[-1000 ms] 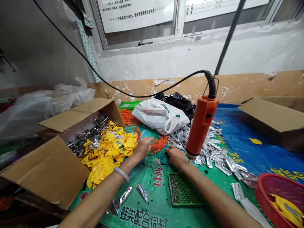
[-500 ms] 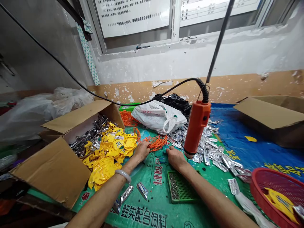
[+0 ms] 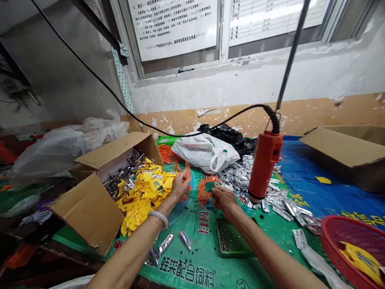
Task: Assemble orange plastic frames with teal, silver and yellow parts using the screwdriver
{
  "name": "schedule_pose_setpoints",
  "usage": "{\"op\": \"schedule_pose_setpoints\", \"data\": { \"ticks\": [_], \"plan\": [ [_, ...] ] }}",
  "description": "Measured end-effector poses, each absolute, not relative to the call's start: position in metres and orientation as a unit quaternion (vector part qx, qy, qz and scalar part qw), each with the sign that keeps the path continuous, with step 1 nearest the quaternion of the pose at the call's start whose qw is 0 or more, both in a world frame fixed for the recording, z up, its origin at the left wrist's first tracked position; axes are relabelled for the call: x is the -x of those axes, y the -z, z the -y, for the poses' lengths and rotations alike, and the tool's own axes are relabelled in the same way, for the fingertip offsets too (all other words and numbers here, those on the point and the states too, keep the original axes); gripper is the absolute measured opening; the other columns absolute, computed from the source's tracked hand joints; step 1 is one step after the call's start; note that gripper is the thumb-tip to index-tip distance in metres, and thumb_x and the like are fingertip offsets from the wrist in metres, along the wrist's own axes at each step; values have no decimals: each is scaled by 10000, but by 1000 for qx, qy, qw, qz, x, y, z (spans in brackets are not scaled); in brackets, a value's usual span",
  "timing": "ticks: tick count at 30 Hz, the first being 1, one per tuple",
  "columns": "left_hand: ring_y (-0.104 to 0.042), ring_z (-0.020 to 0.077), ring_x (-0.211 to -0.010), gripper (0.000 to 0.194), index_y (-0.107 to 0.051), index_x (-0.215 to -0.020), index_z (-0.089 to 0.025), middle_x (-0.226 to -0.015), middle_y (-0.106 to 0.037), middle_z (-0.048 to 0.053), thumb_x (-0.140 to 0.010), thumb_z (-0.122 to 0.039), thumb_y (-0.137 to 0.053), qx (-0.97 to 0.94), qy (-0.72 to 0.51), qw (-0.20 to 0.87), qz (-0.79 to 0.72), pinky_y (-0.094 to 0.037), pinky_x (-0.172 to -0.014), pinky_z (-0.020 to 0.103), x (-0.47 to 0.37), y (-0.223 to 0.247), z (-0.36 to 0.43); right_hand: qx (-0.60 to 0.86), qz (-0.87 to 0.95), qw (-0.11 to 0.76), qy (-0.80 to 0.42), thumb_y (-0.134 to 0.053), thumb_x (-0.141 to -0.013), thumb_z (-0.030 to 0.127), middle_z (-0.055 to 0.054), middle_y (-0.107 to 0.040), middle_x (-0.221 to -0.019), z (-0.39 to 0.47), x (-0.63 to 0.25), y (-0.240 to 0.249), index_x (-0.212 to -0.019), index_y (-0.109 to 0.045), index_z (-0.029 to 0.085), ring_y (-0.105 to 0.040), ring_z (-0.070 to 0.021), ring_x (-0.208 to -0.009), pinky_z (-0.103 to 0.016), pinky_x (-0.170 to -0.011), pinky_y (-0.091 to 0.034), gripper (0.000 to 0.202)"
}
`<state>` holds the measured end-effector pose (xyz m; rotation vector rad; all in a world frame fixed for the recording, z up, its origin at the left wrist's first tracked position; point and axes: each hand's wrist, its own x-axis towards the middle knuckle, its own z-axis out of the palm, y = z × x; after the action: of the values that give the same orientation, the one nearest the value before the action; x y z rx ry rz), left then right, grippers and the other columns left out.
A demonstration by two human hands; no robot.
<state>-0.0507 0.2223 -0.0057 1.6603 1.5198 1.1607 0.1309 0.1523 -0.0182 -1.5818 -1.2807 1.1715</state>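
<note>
I am holding, apparently at a picking-out step: my left fingers (image 3: 185, 183), nearly drawn together, are gripping one orange netted piece (image 3: 188, 170); my right fingers (image 3: 218, 190) are pinching one green piece (image 3: 210, 186). Between them, an uncountable orange heap (image 3: 204, 195) is lying on the worktop (image 3: 192, 261). The next move probably calls for avoiding snags. One power tool (image 3: 265, 166) is hanging right of my right fingers; three silvery packets (image 3: 184, 240) are lying nearer me than my left.

Bright light on my hands (image 3: 180, 185), and the foil (image 3: 236, 173) is glinting! Off left the wall (image 3: 60, 80) goes dim, while my forearms (image 3: 129, 251) look stretched towards the bottom edge.
</note>
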Motion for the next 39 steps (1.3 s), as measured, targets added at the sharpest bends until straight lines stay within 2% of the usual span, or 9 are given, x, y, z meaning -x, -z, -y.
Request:
{"op": "schedule_pose_setpoints", "data": {
  "ticks": [6, 8, 10, 15, 19, 24, 28, 32, 39],
  "plan": [
    [-648, 197, -899, 273, -605, -1121, -148, -1086, -648, 72, -907, -317, -605, -517, -514, 459, -508, -560, -768, 384, 39, -21, -179, 566, 457, 458, -511, -569, -925, 346, -82, -626, -1143, -122, -135, 11, -1186, -571, 156, -644, -190, -942, -387, -791, -560, 323],
    [-658, 181, -801, 213, -623, -998, -134, -926, -679, 52, -830, -265, -628, -475, -531, 521, -470, -565, -719, 343, 34, -25, -147, 551, 474, 489, -482, -539, -938, 362, -58, -658, -990, -110, -138, 5, -1121, -597, 138, -647, -150, -776, -325, -675, -560, 294],
    [-665, 193, -852, 258, -613, -978, -162, -964, -692, 53, -729, -226, -640, -433, -545, 573, -433, -571, -744, 350, 27, -27, -113, 532, 507, 526, -427, -514, -937, 367, -31, -653, -827, -98, -141, 0, -1048, -641, 137, -608, -131, -639, -284, -577, -529, 285],
    [-660, 201, -902, 341, -623, -951, -180, -949, -705, 46, -615, -120, -635, -322, -547, 688, -351, -553, -825, 368, 5, -26, -53, 454, 628, 579, -251, -555, -849, 249, -54, -662, -868, -61, -145, 0, -1065, -716, 226, -629, -189, -821, -330, -744, -536, 271],
    [-653, 182, -867, 404, -657, -972, -172, -931, -705, 27, -590, -40, -656, -251, -518, 770, -275, -535, -844, 338, -1, -24, -38, 408, 705, 555, -169, -521, -846, 151, -85, -657, -919, -33, -148, 6, -1170, -676, 232, -628, -190, -832, -333, -722, -558, 369],
    [-647, 145, -743, 223, -660, -890, -160, -860, -696, 24, -720, -265, -760, -240, -505, 773, -300, -537, -703, 268, -5, -20, -29, 386, 765, 506, -98, -522, -894, 166, -110, -647, -1010, -11, -154, -5, -1221, -597, 179, -646, -169, -867, -296, -750, -575, 335],
    [-577, 94, -576, 297, -649, -873, -176, -740, -652, -26, -679, -327, -815, -289, -498, 740, -346, -500, -579, 218, -13, -17, -19, 436, 757, 485, -34, -578, -903, 316, -93, -653, -893, -6, -153, -10, -990, -611, 159, -651, -171, -773, -277, -662, -571, 182],
    [-574, 89, -568, 305, -649, -855, -183, -705, -637, -39, -680, -370, -814, -302, -507, 728, -348, -488, -563, 201, -14, -15, -12, 457, 751, 475, -45, -603, -877, 267, -42, -637, -746, -6, -150, -6, -855, -582, 178, -625, -152, -638, -249, -548, -535, 94],
    [-618, 138, -703, 255, -627, -841, -186, -861, -685, 0, -681, -279, -802, -224, -529, 737, -356, -535, -601, 266, -7, -13, -11, 449, 755, 477, 24, -555, -856, 173, -120, -712, -995, 2, -145, 3, -1176, -549, 166, -691, -237, -913, -364, -759, -590, 320]
  ]
}}
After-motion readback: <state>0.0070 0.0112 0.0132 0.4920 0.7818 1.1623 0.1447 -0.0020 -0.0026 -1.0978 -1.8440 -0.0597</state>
